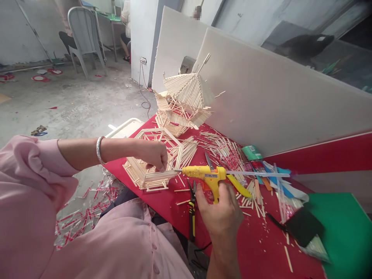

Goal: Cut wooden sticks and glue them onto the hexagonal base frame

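Note:
My right hand (222, 211) is wrapped round the handle of a yellow hot glue gun (205, 174), with a long clear glue stick (258, 174) sticking out of its back. The gun's nozzle points left, at the edge of a stick-built frame (158, 175) with several sides. Over that frame, my left hand (154, 154) is closed with its fingertips pressed together, close to the nozzle; what they pinch, if anything, is too small to make out. Farther back stands a pavilion model (186, 91) built from thin wooden sticks, with a pointed roof.
Black-and-yellow pliers (192, 217) lie near the front edge of the red table (252, 255). Loose sticks (209, 141), a green tape roll (251, 152), a yellow-handled cutter (240, 186) and a black pouch (304, 226) are spread to the right. White boards (276, 97) lean behind.

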The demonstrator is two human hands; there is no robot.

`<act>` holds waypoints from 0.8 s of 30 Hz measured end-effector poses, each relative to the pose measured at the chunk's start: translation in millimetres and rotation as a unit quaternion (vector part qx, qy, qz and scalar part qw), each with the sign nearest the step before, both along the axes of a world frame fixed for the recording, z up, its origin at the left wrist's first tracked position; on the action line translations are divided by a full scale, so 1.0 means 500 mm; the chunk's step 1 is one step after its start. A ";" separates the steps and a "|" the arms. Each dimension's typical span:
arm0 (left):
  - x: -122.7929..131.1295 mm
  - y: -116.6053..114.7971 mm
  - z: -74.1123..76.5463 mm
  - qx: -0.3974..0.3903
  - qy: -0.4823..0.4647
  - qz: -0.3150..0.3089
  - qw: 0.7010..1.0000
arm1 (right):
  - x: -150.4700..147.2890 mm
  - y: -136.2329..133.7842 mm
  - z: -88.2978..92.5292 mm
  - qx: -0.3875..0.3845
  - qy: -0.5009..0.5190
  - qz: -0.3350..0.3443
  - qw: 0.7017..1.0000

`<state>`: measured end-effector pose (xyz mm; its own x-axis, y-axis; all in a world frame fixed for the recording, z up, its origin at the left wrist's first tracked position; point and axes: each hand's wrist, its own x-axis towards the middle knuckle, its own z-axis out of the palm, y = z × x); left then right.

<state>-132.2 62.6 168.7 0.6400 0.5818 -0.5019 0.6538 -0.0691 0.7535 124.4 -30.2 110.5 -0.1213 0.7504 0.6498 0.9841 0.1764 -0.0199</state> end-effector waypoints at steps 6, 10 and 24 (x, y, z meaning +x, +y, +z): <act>0.002 -0.002 0.006 0.004 0.017 0.007 1.000 | 0.001 0.000 0.001 0.007 -0.021 0.000 1.000; 0.003 -0.003 0.009 0.003 0.018 0.008 1.000 | 0.003 0.002 0.000 0.011 -0.028 0.002 1.000; 0.004 -0.003 0.005 0.008 0.015 0.007 1.000 | 0.002 0.002 0.000 0.030 -0.020 0.016 0.999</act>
<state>-130.1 61.3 171.0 0.6159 0.5989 -0.5118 0.6774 -0.0708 0.7322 125.5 -29.3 110.3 -0.1709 0.7061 0.6872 0.9779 0.2068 0.0307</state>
